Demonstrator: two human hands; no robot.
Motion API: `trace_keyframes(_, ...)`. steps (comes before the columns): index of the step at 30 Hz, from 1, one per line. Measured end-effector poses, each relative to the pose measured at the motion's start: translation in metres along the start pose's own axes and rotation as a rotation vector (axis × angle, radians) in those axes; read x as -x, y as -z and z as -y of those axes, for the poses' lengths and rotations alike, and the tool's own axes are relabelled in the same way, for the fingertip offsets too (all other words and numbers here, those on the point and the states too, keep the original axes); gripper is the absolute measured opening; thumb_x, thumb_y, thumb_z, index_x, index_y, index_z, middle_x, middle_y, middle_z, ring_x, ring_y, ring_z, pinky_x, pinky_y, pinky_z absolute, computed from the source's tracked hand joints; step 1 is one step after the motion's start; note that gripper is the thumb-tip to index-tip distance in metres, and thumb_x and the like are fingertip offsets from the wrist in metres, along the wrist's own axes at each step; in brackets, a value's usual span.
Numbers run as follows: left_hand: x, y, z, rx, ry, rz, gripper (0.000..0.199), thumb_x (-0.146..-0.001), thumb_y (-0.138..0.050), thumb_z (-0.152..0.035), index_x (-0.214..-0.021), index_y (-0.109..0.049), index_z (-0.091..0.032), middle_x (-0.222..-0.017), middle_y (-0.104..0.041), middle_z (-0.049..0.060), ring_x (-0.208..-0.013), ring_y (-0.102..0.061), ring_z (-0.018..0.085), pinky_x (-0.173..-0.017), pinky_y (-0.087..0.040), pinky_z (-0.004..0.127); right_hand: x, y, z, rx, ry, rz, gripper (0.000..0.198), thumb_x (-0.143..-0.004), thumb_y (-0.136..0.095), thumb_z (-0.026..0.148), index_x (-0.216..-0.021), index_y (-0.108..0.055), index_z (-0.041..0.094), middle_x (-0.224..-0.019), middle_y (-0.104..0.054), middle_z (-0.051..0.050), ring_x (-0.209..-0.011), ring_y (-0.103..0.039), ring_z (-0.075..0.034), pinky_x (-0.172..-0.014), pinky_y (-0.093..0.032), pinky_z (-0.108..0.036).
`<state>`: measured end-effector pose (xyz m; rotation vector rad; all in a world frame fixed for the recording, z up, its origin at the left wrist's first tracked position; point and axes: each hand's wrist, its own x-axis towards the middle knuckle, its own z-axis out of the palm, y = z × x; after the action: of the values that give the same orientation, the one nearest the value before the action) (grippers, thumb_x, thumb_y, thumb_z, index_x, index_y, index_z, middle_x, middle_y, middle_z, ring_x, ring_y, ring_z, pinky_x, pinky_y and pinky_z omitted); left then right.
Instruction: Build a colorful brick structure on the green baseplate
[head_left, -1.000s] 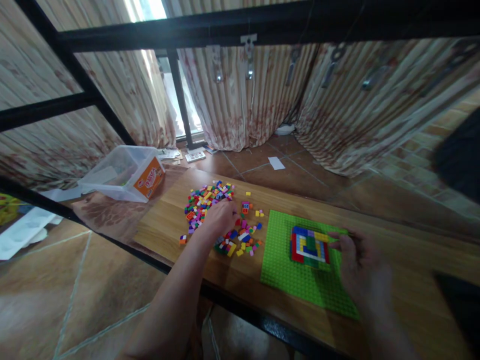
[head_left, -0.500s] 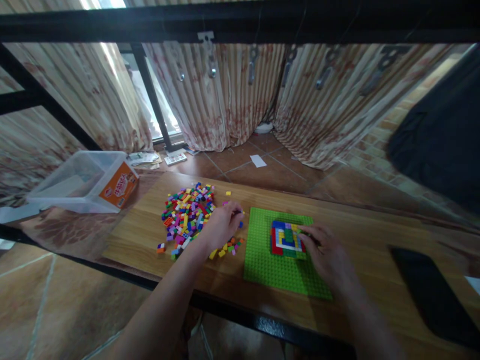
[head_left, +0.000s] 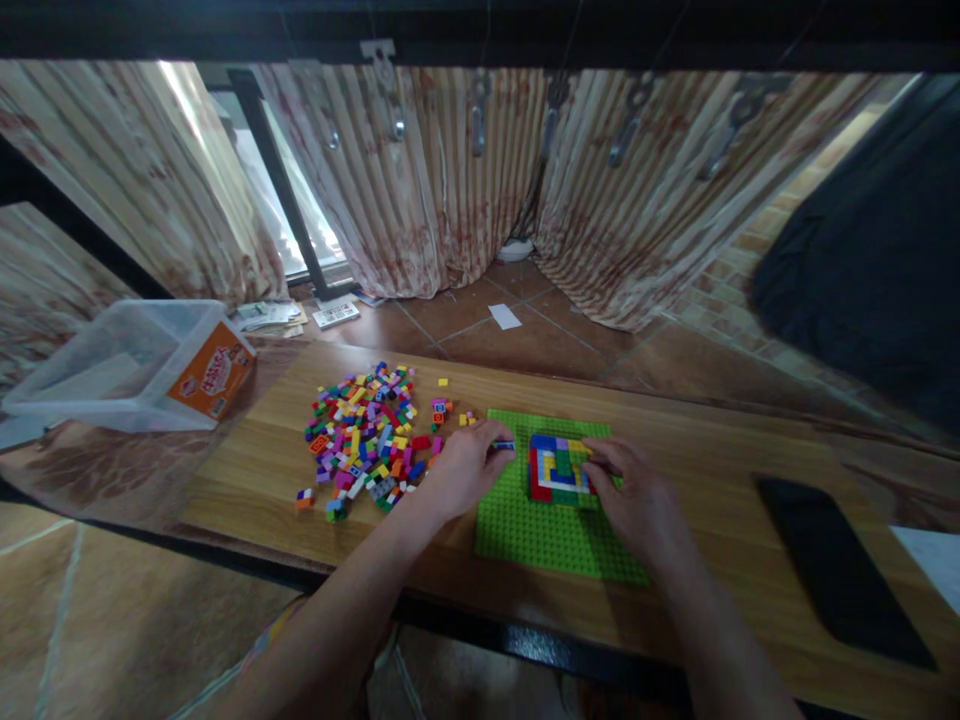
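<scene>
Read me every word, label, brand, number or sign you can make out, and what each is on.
No text reads clearly.
Orange label on the clear plastic box: large characters, too blurred to quote.
White printed item on the floor: marks too small to read.

Head view, forward, downward (over hands (head_left: 469, 470))

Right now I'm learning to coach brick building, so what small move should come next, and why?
Probably bring the small brick in the left hand rightward to the multicoloured brick build: that hand reaches over the left edge of the green baseplate, and the right hand is at the build's right side, perhaps ready to steady it.
</scene>
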<state>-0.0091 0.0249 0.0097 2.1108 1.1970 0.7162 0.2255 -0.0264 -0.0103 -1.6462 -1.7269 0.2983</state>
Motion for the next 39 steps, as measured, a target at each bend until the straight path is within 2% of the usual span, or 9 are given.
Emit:
trace_keyframes(10, -0.003, -0.022, -0.007, 0.061, -0.067, -0.119, 0.01, -0.088, -0.053, -0.014, -0.091, -0.061, -0.019, -0.095, -0.064, 0.004, -0.083, -0.061, 0.015, -0.076, -0.05, 0.027, 0.0, 0.0, 0.0, 0.048, 0.005, -0.074, 0.026, -0.091, -0.05, 0.038, -0.096, -0.069, 0.021, -0.1, -0.069, -0.009, -0.086, -0.066, -0.022, -0.082, -0.053, -0.04)
trace_keyframes(13, -0.005, -0.03, -0.009, 0.051, -0.099, -0.122, 0.011, -0.089, -0.053, -0.013, -0.092, -0.06, -0.02, -0.098, -0.064, 0.004, -0.089, -0.061, 0.016, -0.081, -0.051, 0.028, 0.0, 0.0, 0.002, 0.047, 0.002, -0.082, 0.025, -0.091, -0.051, 0.038, -0.095, -0.069, 0.021, -0.1, -0.069, -0.009, -0.083, -0.066, -0.021, -0.082, -0.053, -0.04)
trace_keyframes(19, -0.007, -0.045, -0.01, -0.041, -0.221, -0.111, 0.015, -0.092, -0.049, -0.014, -0.097, -0.062, -0.019, -0.1, -0.064, 0.005, -0.095, -0.061, 0.016, -0.086, -0.052, 0.029, 0.0, 0.0, 0.003, 0.047, 0.033, -0.084, 0.024, -0.092, -0.05, 0.036, -0.092, -0.07, 0.021, -0.099, -0.07, -0.009, -0.091, -0.066, -0.022, -0.087, -0.052, -0.04)
trace_keyframes(27, -0.005, -0.045, -0.01, -0.01, -0.316, -0.192, 0.011, -0.091, -0.056, -0.023, -0.09, -0.067, -0.018, -0.099, -0.065, 0.006, -0.09, -0.063, 0.015, -0.081, -0.054, 0.028, 0.0, -0.001, 0.0, 0.042, 0.042, -0.099, 0.023, -0.09, -0.052, 0.035, -0.089, -0.07, 0.021, -0.095, -0.07, -0.009, -0.089, -0.066, -0.022, -0.082, -0.052, -0.038)
trace_keyframes(34, -0.004, -0.045, -0.011, 0.069, -0.337, -0.211, 0.012, -0.088, -0.057, -0.012, -0.08, -0.065, -0.017, -0.095, -0.066, 0.005, -0.09, -0.065, 0.014, -0.081, -0.054, 0.026, 0.0, -0.002, 0.001, 0.038, -0.025, -0.065, 0.025, -0.089, -0.051, 0.037, -0.09, -0.07, 0.02, -0.094, -0.069, -0.009, -0.085, -0.066, -0.022, -0.079, -0.052, -0.037)
trace_keyframes(39, -0.007, -0.05, -0.012, 0.03, -0.333, -0.271, 0.009, -0.088, -0.058, -0.013, -0.086, -0.065, -0.017, -0.102, -0.067, 0.006, -0.095, -0.065, 0.015, -0.085, -0.055, 0.028, 0.0, -0.001, 0.001, 0.039, -0.078, -0.04, 0.026, -0.088, -0.052, 0.037, -0.095, -0.07, 0.019, -0.098, -0.069, -0.009, -0.083, -0.065, -0.021, -0.079, -0.051, -0.037)
